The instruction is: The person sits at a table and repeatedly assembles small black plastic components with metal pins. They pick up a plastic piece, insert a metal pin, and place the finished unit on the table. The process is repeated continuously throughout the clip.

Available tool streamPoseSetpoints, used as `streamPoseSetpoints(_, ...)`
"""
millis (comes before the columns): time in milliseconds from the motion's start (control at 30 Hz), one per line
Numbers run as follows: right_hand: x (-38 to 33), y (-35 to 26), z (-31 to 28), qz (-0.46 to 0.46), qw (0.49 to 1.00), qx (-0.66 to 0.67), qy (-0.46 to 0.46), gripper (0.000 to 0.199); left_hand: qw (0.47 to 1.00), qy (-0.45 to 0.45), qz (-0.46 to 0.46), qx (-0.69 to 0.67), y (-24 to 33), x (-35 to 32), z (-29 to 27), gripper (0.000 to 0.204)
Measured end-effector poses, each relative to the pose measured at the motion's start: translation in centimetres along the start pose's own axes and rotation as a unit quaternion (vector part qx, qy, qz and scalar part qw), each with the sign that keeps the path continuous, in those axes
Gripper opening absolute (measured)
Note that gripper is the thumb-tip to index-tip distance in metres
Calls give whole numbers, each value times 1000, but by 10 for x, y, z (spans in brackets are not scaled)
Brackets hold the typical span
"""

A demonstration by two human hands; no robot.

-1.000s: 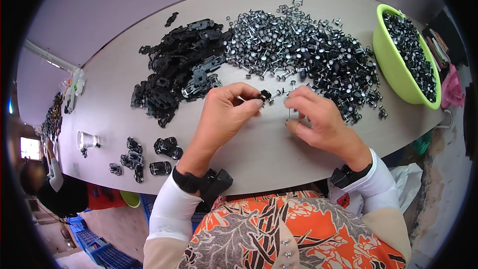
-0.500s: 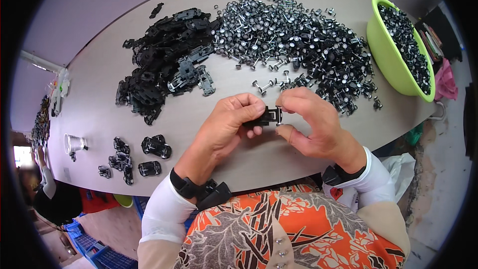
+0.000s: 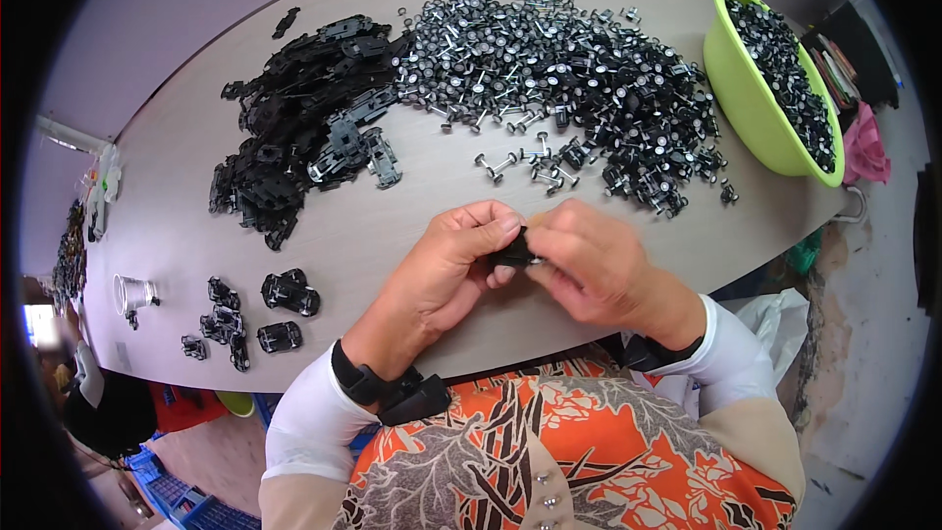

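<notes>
My left hand (image 3: pixel 442 260) pinches a black plastic toy car chassis (image 3: pixel 510 253) between thumb and fingers, above the near part of the table. At its right end my right hand (image 3: pixel 603 265) closes its fingers and thumb round the chassis, slightly blurred. Those fingers mostly hide that end and any wheel axle there. Beyond my hands several loose wheel axles (image 3: pixel 500 167) lie in front of a big heap of wheel axles (image 3: pixel 549 69). To the left of the heap is a pile of black chassis (image 3: pixel 285 128).
Several chassis with wheels (image 3: pixel 280 337) stand at the near left, beside a clear plastic cup (image 3: pixel 134 292). A green basin (image 3: pixel 746 98) full of wheel axles stands at the right edge of the table (image 3: pixel 432 329). Another person (image 3: pixel 108 412) sits at the far left.
My right fingers, spread at the chassis end before, have closed in round it. The chassis has turned and its open frame end is now covered. The view has shifted slightly.
</notes>
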State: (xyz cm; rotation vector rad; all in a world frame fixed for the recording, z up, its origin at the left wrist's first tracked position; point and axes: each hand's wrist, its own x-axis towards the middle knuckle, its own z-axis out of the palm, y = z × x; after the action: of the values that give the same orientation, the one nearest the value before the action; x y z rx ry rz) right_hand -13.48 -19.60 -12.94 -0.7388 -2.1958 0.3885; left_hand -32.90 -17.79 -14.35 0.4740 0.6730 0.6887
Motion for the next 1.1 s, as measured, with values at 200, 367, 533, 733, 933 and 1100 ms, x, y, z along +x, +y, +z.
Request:
streamPoseSetpoints(200,11,-6,-2,34,999,9,-22,37,994,13,33,106,3,-1,-3,12)
streamPoseSetpoints(367,24,44,-44,83,982,-165,-44,18,985,63,66,144,17,-4,-1,13)
streamPoseSetpoints(533,25,59,-34,111,959,-212,-156,26,986,60,59,147,16,-4,-2,10)
streamPoseSetpoints(733,34,55,-39,145,983,-49,-97,46,985,71,46,153,16,-3,-3,13)
streamPoseSetpoints(933,23,31,-38,58,982,-17,-177,42,986,75,33,143,17,-2,-4,19)
streamPoseSetpoints(1100,4,23,-29,17,986,-7,-166,31,986,89,43,132,20,-6,-10,22)
